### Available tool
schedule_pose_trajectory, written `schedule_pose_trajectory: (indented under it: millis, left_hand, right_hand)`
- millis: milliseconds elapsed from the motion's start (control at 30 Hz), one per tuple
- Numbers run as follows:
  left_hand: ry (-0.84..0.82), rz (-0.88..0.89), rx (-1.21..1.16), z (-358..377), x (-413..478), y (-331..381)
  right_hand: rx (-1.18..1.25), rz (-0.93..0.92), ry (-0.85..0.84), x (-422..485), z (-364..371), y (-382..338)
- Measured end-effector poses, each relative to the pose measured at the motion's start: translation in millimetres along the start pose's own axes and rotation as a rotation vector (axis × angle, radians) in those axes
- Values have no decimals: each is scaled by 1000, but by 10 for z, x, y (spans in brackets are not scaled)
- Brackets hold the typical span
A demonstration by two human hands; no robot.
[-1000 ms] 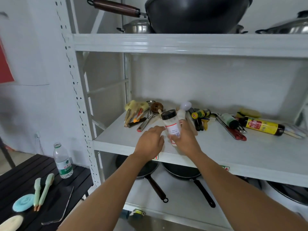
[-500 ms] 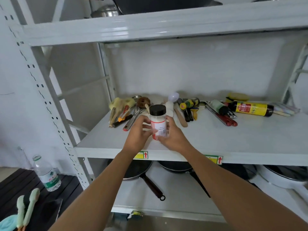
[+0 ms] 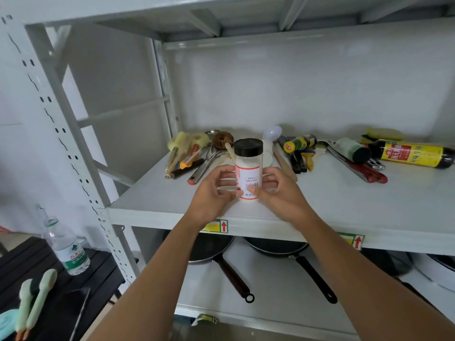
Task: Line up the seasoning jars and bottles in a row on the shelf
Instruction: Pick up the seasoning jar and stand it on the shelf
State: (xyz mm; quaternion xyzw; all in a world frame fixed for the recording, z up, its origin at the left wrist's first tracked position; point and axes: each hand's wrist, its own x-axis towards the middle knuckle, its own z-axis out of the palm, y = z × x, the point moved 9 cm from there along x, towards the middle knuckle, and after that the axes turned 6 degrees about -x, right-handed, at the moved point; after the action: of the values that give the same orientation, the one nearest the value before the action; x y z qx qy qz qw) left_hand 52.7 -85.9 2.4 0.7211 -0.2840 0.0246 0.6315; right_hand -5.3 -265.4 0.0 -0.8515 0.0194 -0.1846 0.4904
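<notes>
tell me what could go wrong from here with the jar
1. The jar is upright near the front edge of the shelf; left there, it might get knocked off.
2. The left hand and right hand hold it by the fingertips low down, so the grip could let it tip.
3. The soy bottle and small bottle lie on their sides among utensils; they may roll when reached for.
</notes>
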Motion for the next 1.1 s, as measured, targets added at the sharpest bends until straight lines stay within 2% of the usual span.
schedule_pose_trajectory:
  millis: [133, 333, 567, 633, 800, 967, 1100]
  left_hand:
    - [26, -46, 63, -31, 8, -33]
    - [36, -66, 8, -38, -25, -3]
    - [-17, -72, -24, -56, -38, 25]
    - [-32, -91, -98, -74, -41, 6]
    - [-73, -142, -146, -24, -60, -40]
    - [-112, -122, -169, -12, -50, -62]
    - [-85, -128, -177, -42, -25, -82]
  right_hand:
    - [-101, 13, -7, -16, 58, -49]
    - [-132, -34, 81, -63, 16, -124]
    - [-138, -41, 13, -56, 66, -120]
    - [-143, -27, -3, -65, 81, -106]
    - [-153, 0, 16, -79, 76, -110]
    - [-130, 5, 40, -78, 65, -107]
    - [-120, -14, 45, -68, 53, -102]
